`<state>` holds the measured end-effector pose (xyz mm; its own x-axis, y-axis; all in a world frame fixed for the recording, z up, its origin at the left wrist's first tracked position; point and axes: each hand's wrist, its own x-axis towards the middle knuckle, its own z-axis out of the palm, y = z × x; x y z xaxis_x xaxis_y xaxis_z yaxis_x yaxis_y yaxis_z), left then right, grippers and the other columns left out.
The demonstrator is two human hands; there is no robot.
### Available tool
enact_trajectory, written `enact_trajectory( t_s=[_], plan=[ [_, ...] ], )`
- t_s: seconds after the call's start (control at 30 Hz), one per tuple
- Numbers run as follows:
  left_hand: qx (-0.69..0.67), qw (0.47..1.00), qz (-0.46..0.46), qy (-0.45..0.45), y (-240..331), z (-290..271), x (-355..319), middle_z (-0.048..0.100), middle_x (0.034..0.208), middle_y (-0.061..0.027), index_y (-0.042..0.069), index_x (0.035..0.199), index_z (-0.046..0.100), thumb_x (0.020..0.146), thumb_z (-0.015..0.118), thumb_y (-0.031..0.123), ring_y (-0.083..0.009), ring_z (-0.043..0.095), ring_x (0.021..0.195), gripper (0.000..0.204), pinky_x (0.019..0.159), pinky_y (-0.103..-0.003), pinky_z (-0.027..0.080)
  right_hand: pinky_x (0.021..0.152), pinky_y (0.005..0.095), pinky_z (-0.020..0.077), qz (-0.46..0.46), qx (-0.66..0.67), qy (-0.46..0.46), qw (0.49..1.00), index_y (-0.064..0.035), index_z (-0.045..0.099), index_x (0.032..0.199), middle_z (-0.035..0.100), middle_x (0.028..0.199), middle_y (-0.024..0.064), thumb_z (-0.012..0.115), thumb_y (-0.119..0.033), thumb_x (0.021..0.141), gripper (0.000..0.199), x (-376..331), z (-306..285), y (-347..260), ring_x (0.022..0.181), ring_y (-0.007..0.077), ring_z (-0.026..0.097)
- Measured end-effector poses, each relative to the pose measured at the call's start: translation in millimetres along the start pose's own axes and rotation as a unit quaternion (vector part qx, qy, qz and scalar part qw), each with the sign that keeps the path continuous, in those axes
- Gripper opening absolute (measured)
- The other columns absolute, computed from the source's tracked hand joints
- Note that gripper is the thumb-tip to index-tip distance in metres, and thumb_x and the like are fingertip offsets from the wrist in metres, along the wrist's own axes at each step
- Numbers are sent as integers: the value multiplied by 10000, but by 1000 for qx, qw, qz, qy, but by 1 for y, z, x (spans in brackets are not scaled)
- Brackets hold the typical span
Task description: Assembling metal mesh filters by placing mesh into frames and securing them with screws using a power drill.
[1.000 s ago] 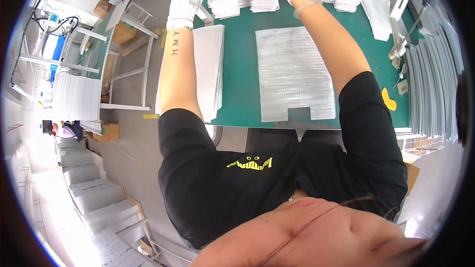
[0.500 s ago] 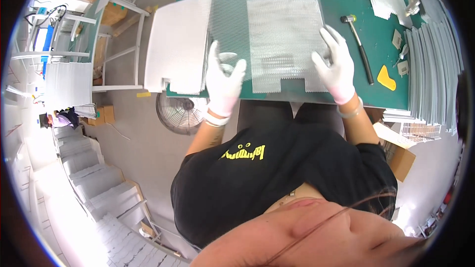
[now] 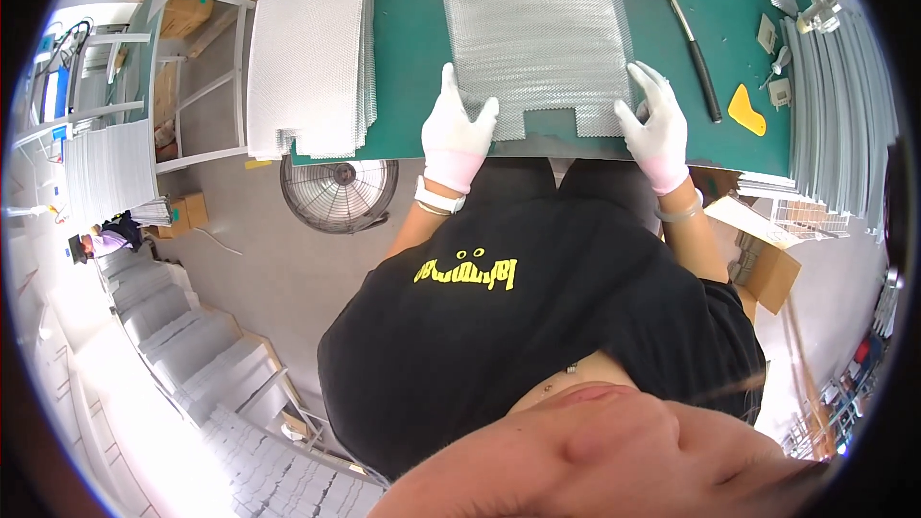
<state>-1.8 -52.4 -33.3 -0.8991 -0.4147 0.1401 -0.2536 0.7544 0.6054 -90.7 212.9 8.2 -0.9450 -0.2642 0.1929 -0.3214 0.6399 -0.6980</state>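
A silvery mesh sheet (image 3: 537,29) with a square notch in its near edge lies flat on the green worktable (image 3: 408,58) in front of me. My left hand (image 3: 459,142), in a white glove with a pink cuff, is at its near left corner. Thumb and fingers are spread, with the fingertips against or just beside the edge. My right hand (image 3: 656,129), gloved alike, stands at the near right edge, its fingers stretched forward and its thumb apart. Neither hand visibly grips the sheet. To the left lies a stack of similar notched mesh sheets (image 3: 312,48).
Right of the sheet lie a black-handled mallet (image 3: 700,62), a yellow scraper-like piece (image 3: 745,112) and small pale pieces (image 3: 779,92). Many grey sheets stand in a row (image 3: 839,115) at the table's right side. A round floor fan (image 3: 341,194) is below the front edge.
The view has shifted. Both hands have come to the side edges of the middle sheet; the left hand has moved right, away from the left stack. The ribbed translucent band beside the sheet no longer shows.
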Motion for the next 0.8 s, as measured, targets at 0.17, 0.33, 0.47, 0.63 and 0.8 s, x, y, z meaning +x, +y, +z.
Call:
enact_trajectory(
  t_s=[0.17, 0.33, 0.47, 0.63, 0.8],
  plan=[
    [33, 999, 10, -3, 4, 0, 0, 639, 1216, -244, -86, 1462, 379, 849, 734, 356, -338, 661, 1053, 836, 898, -378, 531, 831, 330, 540, -11, -37, -11, 999, -57, 618, 1288, 606, 1325, 145, 713, -165, 834, 477, -2, 13, 16, 907, 264, 670],
    [37, 999, -22, -33, 10, -4, 1, 592, 1303, -272, -85, 1458, 385, 850, 726, 376, -370, 624, 1154, 836, 965, -386, 510, 935, 363, 524, -16, -58, -15, 998, -65, 619, 1277, 603, 1322, 154, 704, -165, 840, 457, -3, 19, 23, 1121, 320, 631],
    [51, 997, -40, -47, 11, -5, 2, 578, 1326, -272, -77, 1457, 393, 848, 724, 385, -367, 608, 1185, 834, 985, -390, 499, 961, 377, 518, -28, -72, -17, 997, -70, 622, 1265, 602, 1316, 156, 706, -173, 842, 444, -4, 21, 24, 1155, 337, 614],
    [75, 993, -64, -70, 14, -8, 7, 580, 1333, -262, -60, 1458, 403, 835, 731, 399, -365, 600, 1201, 840, 994, -390, 492, 963, 382, 517, -31, -75, -18, 997, -67, 623, 1258, 597, 1321, 158, 705, -181, 846, 435, -5, 20, 24, 1159, 341, 611],
    [133, 986, -57, -83, 14, -11, 13, 610, 1228, -215, -24, 1467, 406, 809, 741, 426, -360, 641, 1052, 864, 886, -404, 525, 950, 395, 519, -49, -142, -35, 988, -63, 650, 1209, 587, 1335, 165, 697, -209, 856, 385, -1, 13, 17, 1146, 343, 618]
  ],
)
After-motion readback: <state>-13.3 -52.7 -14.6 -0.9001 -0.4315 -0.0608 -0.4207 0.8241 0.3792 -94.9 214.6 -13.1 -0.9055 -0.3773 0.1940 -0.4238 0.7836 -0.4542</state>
